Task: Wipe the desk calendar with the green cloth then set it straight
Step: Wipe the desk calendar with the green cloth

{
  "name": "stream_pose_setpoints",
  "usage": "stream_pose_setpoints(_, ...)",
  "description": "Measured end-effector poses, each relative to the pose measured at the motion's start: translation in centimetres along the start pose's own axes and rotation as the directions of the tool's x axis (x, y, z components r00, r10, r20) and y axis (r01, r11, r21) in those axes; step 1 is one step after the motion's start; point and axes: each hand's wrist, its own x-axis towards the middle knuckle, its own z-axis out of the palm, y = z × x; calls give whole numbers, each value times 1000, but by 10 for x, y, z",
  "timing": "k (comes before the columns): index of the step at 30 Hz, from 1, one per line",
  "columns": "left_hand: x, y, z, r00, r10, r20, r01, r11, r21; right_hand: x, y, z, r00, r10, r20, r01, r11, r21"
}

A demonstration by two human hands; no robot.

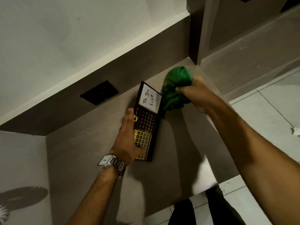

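Note:
The desk calendar (pixel 148 118) is a dark slab with yellow date squares and a white "To Do List" card. It rests on the grey-brown desk (pixel 90 143), turned at an angle to the back wall. My left hand (pixel 127 138), with a metal watch on the wrist, grips its left edge, thumb on the yellow grid. My right hand (pixel 197 96) is closed around a bunched green cloth (pixel 176 88), which touches the calendar's upper right edge by the white card.
A black wall socket plate (pixel 99 92) sits on the dark panel behind the desk. A vertical post (pixel 194 30) rises at the desk's far right corner. Tiled floor (pixel 267 101) lies to the right, with a white scrap (pixel 296 131) on it.

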Motion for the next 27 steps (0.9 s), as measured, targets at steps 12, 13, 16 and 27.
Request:
stream_pose_setpoints(12,1,-2,1,1000,14,-1,-14,999,38,-50,57,19,953,237,188,-302,710,637)
stream_pose_setpoints(13,1,-2,1,1000,13,-1,-13,999,34,-50,58,27,948,258,187,-318,749,582)
stream_pose_setpoints(16,0,-1,1,1000,2,3,-2,1000,24,-53,71,43,900,310,307,-403,861,310)
stream_pose_setpoints(27,-1,8,-3,1000,1,-4,-1,1000,23,-21,66,42,985,174,-2,-173,978,121)
